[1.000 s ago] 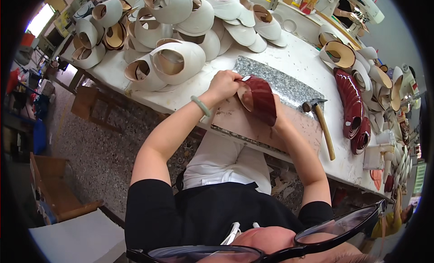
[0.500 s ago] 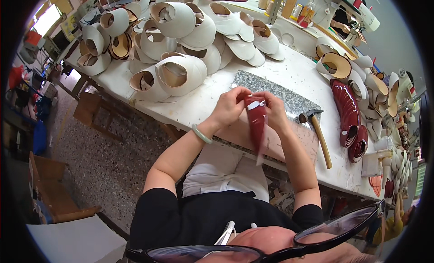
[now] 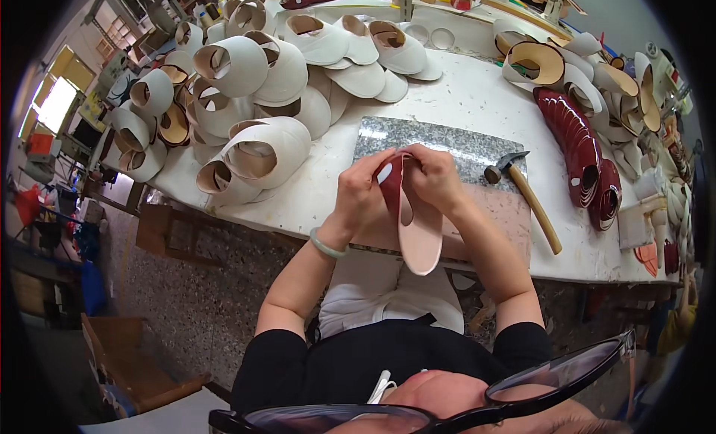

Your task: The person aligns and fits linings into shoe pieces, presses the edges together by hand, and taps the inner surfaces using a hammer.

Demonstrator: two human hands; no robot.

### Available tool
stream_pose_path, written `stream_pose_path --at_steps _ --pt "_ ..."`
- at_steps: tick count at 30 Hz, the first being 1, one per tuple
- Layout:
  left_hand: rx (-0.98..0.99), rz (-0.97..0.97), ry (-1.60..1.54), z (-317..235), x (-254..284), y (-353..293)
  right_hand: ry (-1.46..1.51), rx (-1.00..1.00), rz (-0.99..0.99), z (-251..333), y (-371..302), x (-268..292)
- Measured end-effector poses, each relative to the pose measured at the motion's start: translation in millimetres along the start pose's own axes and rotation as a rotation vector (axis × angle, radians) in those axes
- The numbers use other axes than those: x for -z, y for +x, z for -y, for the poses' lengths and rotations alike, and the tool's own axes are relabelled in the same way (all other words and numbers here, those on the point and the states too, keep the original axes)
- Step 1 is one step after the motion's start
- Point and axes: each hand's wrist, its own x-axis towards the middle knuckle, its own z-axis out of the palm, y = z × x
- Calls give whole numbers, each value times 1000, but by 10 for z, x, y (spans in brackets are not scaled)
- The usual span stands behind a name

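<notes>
White table (image 3: 470,91); near granite slab (image 3: 418,135), our left hand (image 3: 358,191), right hand (image 3: 436,184) pinch red upper (image 3: 420,238) by edge, likely best hold; seems light, pliable, slick.

The left hand (image 3: 356,200) and right hand (image 3: 435,182) hid part of the dark red shoe upper (image 3: 424,244), so its gripped end was tough to see. Top edge chopped off the sewing machine (image 3: 556,2), dark rim ate most of the yellow-clad co-worker (image 3: 680,328), far-left clutter (image 3: 78,232) was too tiny.
</notes>
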Motion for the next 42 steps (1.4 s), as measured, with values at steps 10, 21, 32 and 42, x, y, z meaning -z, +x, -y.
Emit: stream_pose_path --at_steps 10,21,32,42 --pt "459 121 -987 -545 260 117 -60 478 -368 599 6 328" --pt "303 -22 -684 -421 56 -17 793 -185 93 442 -202 119" --pt "317 133 -703 -480 117 -497 712 -155 154 433 -592 35" --pt "171 6 -498 -518 153 -769 675 -141 284 616 -681 91"
